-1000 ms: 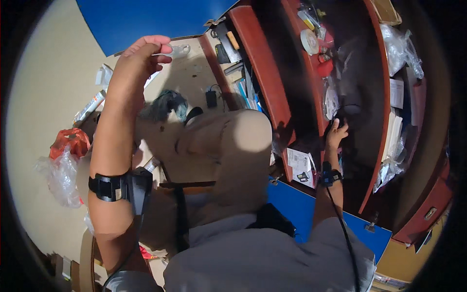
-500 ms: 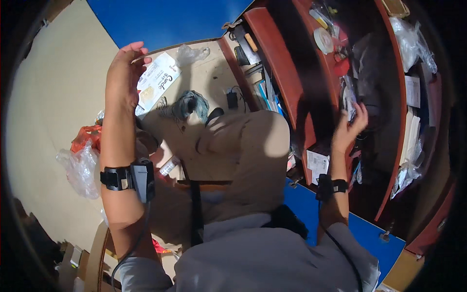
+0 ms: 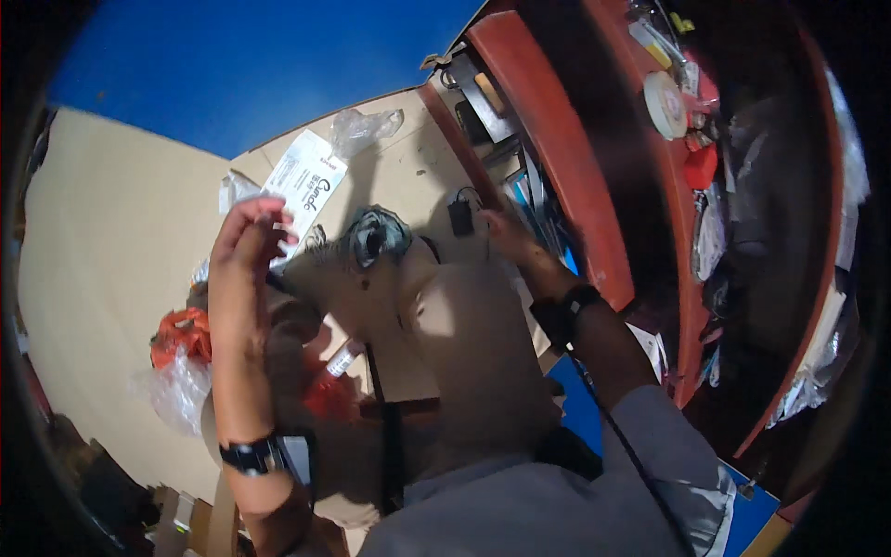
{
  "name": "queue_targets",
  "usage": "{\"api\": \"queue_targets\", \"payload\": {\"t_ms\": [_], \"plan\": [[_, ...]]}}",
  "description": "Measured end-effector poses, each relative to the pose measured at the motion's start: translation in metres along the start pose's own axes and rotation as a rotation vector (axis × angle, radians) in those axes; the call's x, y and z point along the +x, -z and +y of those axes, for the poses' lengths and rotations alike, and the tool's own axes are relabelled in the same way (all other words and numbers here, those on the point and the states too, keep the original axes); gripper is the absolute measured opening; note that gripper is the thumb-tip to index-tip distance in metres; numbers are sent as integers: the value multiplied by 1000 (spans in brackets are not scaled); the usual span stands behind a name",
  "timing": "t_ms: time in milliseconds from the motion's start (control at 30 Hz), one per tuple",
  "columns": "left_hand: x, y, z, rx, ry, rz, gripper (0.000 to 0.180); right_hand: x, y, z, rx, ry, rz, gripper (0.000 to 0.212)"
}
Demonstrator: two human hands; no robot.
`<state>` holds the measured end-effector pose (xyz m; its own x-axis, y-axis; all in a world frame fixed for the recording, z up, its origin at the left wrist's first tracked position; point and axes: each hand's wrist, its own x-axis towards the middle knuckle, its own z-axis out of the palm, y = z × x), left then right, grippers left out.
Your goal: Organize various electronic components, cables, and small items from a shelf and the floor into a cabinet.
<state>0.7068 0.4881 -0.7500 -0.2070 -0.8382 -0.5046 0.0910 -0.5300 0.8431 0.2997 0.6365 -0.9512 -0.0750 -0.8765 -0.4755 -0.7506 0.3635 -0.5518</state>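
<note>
My left hand [image 3: 249,230] hovers with loosely bent fingers, nothing visible in it, at the near end of a flat white printed box [image 3: 311,186]. On the floor between my hands lies a crumpled grey-green bundle [image 3: 376,237], perhaps cloth or plastic. My right hand [image 3: 509,237], in shadow, reaches beside a small black adapter-like block [image 3: 460,217] with a thin cord; a gap shows between fingertip and block. Its remaining fingers are partly hidden, and I see nothing held. Black straps with small devices sit on both forearms.
A dark red shelf unit [image 3: 566,176] stands at right, holding a tape roll [image 3: 665,105], a red item [image 3: 702,167] and plastic bags. A clear bag [image 3: 365,130] lies beyond the box. Red [image 3: 181,336] and clear [image 3: 181,395] bags lie at left. A blue panel [image 3: 251,65] is at the back.
My right hand has left the shelf and come left, down toward the floor by the black block. My left hand has lowered and its fingers have bent more. The view has shifted.
</note>
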Motion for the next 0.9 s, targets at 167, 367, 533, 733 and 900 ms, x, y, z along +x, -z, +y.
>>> {"api": "queue_targets", "payload": {"t_ms": [167, 367, 533, 733, 900], "plan": [[8, -7, -12, -70, 117, 37, 16, 28, -56, 23, -166, -55, 38, 41], [20, -28, -23, -24, 264, 90, 17, 57, -112, 78, -133, -248, 11, 41], [33, -33, -34, -12, 326, 128, 16, 70, -129, 89, -138, -422, -90, 43], [38, -45, -32, -61, 337, 111, 16, 72, -115, 75, -104, -481, -165, 37], [31, -51, -30, -88, 304, 57, 16, 49, -73, 44, 291, -258, -117, 26]]}}
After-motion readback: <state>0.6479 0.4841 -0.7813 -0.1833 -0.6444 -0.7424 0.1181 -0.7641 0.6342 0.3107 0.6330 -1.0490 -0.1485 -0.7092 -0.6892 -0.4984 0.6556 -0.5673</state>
